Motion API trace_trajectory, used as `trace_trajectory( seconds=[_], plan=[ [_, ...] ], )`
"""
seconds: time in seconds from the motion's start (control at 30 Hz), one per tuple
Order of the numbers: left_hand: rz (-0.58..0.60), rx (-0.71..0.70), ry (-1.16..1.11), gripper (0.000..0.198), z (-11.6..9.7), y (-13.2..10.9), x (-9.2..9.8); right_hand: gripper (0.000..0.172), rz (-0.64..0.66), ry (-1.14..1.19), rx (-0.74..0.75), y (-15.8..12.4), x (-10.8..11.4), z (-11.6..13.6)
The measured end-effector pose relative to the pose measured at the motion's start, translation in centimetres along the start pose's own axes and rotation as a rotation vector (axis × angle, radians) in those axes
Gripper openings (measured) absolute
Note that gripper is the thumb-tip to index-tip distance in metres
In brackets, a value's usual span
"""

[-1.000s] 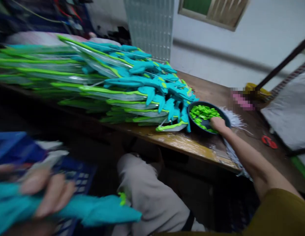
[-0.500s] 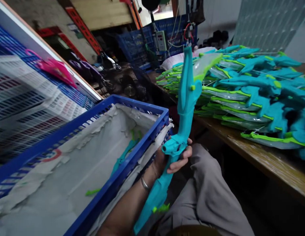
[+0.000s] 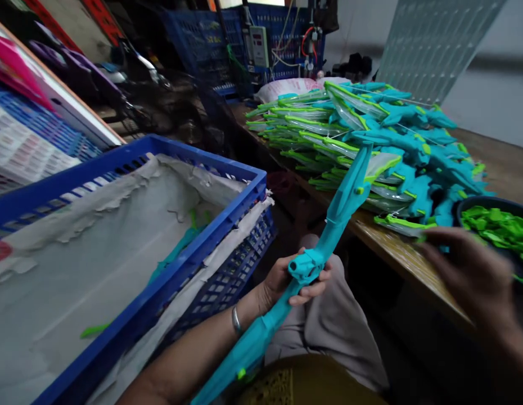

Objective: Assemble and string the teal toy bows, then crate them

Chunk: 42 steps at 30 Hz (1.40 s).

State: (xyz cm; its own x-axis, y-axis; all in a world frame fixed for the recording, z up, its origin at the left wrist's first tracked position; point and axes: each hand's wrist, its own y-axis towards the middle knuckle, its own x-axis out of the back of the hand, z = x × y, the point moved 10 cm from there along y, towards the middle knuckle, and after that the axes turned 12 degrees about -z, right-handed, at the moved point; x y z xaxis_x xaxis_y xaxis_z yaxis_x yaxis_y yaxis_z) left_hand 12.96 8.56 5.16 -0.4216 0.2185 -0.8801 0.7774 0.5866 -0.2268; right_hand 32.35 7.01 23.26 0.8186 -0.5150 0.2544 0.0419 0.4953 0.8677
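My left hand (image 3: pixel 278 284), with a metal bracelet at its wrist, is wrapped round the middle of a turquoise toy bow (image 3: pixel 343 202). The bow slants from my lap up towards the table, and a round hole in its grip faces me. A green knob sits on each limb. Over the table's edge at the right is my right hand (image 3: pixel 472 273), blurred, with thumb and finger pinched on a small green plastic piece (image 3: pixel 422 239). Just beyond that hand stands a dark bowl (image 3: pixel 460 209) of green plastic pieces (image 3: pixel 493 225).
Stacked turquoise and green toy bows (image 3: pixel 413 143) cover much of the wooden table (image 3: pixel 407 256). To my left stands a blue crate (image 3: pixel 257 183) lined with pale sheeting, with a turquoise part (image 3: pixel 177 253) and green bits inside. A white sack (image 3: pixel 289 87) lies behind the stack.
My right hand has come into view at the right, pinching a small green piece. The bow in my left hand leans further right. The view has turned right, bringing in the bowl.
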Motion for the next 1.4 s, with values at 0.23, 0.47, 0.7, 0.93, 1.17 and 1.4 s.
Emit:
trace_trajectory(
  seconds=[0.23,0.47,0.7,0.93,1.17,1.4],
  plan=[
    [-0.097,-0.083,0.021,0.044,0.3,1.0,-1.6,0.036,-0.018,0.194,0.004,-7.3,-6.0,7.8],
    [-0.134,-0.027,-0.009,0.038,2.1,1.6,-0.4,0.033,-0.088,0.177,-0.007,-8.9,-5.4,6.8],
    [-0.179,-0.012,-0.025,0.041,3.0,1.8,-0.3,0.03,-0.114,0.076,0.106,-9.8,-5.5,7.7],
    [-0.164,0.003,-0.061,0.036,3.3,1.7,-0.5,0.027,-0.058,0.066,0.214,-9.7,-5.5,8.3],
    [-0.149,0.03,-0.037,0.034,3.5,1.5,0.1,0.02,0.157,0.177,0.306,-8.4,-6.4,8.5],
    [-0.131,0.05,0.068,0.036,4.5,0.7,-0.2,0.028,0.503,0.061,0.435,-4.4,-8.4,10.3]
  ],
)
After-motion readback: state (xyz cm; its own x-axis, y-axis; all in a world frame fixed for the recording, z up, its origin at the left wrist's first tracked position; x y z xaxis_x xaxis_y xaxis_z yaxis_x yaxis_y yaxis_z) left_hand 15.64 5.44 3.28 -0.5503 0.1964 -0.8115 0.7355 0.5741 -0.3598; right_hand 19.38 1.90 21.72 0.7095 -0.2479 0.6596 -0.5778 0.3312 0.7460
